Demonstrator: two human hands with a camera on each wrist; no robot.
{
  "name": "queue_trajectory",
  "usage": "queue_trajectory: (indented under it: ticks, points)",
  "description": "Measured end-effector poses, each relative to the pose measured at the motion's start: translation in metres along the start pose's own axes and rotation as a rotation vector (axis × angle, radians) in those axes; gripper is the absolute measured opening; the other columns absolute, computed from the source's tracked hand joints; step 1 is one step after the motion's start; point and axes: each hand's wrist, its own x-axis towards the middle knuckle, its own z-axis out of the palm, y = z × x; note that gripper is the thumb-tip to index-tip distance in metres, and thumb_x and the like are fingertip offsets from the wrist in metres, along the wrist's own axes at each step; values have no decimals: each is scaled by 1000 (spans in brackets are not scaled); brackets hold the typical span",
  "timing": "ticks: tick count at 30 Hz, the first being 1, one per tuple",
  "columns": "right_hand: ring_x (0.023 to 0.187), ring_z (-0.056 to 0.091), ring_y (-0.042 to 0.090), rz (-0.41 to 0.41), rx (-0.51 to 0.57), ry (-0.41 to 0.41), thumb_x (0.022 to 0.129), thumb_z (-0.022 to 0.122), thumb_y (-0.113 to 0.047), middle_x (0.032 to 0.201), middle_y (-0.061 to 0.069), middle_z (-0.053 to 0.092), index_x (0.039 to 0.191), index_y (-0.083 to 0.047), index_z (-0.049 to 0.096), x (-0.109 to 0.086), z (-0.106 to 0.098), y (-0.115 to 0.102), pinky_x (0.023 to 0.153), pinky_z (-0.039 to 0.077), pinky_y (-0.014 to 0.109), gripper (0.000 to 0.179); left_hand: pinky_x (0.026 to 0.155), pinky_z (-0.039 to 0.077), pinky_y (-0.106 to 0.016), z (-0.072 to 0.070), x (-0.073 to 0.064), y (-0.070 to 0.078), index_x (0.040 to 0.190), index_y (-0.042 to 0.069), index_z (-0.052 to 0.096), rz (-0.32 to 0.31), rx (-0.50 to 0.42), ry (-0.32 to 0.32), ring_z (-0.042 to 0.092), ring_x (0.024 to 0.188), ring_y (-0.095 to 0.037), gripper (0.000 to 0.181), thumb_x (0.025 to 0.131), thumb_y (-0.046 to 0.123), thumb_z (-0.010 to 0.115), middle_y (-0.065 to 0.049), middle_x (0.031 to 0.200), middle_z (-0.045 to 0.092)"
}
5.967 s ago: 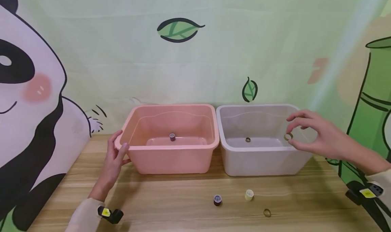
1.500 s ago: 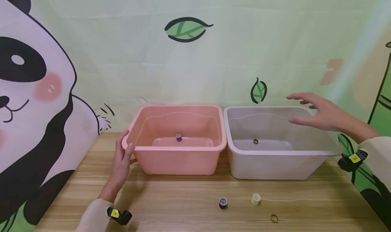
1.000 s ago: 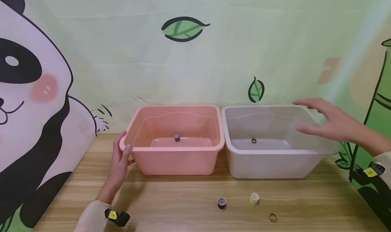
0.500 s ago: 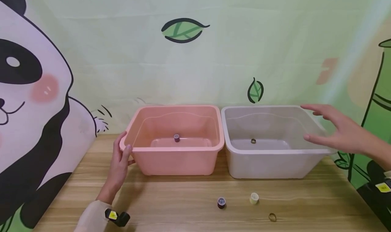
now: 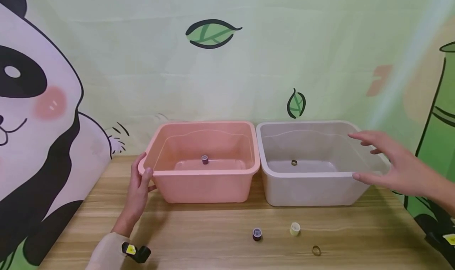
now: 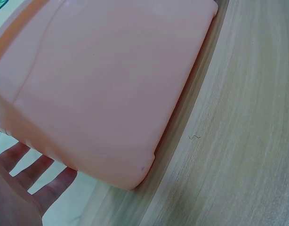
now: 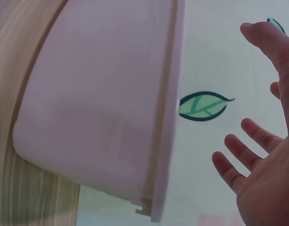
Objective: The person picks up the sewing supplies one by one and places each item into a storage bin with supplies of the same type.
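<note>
Soft, even light fills the head view, moderately bright with a faint haze over the backdrop (image 5: pixel 266 64), where a pale diagonal streak (image 5: pixel 408 60) shows at upper right. Gentle, blurry-edged shadows lie on the bench (image 5: pixel 199 238) under the pink bin (image 5: pixel 202 187) and the grey bin (image 5: pixel 313 191), and beside the left sleeve (image 5: pixel 110 252). A glossy sheen marks the pink bin's floor. Fine detail on the small ring (image 5: pixel 316 250) is soft. Both wrist views look dimmer and flatter; the right one carries a lilac cast, its right hand (image 7: pixel 271 181) darker than the backdrop behind.
</note>
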Motion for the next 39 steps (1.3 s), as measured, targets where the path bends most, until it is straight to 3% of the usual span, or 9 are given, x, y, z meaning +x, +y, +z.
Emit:
queue_trajectory:
  ticks: [6, 11, 18, 27, 39]
  points:
    - [116, 46, 1, -70, -5, 41, 55, 98, -1, 142, 2, 52, 151, -10, 49, -11, 8, -8, 90, 40, 10, 109, 83, 55, -23, 1, 0, 0, 162, 41, 12, 13, -6, -3, 37, 143, -37, 58, 111, 42, 39, 1, 168, 19]
    - [113, 47, 0, -78, -9, 35, 54, 100, -6, 146, 3, 52, 150, -11, 51, -20, 17, -21, 89, 40, 10, 109, 82, 54, -22, 2, 1, 0, 162, 40, 12, 17, -8, -7, 37, 143, -37, 58, 111, 42, 39, 0, 168, 20]
    - [105, 51, 2, -84, -5, -11, 57, 101, -13, 141, -4, 53, 150, -12, 51, -26, 29, -36, 84, 45, 12, 106, 83, 54, -23, 1, 1, 1, 162, 39, 12, 22, -9, -3, 38, 142, -38, 58, 111, 42, 38, 0, 167, 21]
    - [95, 54, -1, -111, 58, -75, 61, 100, -15, 127, -12, 57, 147, -12, 54, -40, 48, -38, 78, 48, 14, 97, 82, 55, -22, 0, -1, 1, 162, 37, 13, 35, -5, 3, 40, 140, -38, 57, 111, 39, 37, -2, 167, 22]
    - [98, 55, 1, -122, 118, -188, 71, 96, -31, 133, -10, 56, 142, -22, 58, -61, 86, -30, 71, 49, 20, 81, 81, 54, -21, 1, -1, 2, 162, 37, 13, 35, -3, 12, 38, 141, -39, 57, 111, 39, 38, -2, 167, 22]
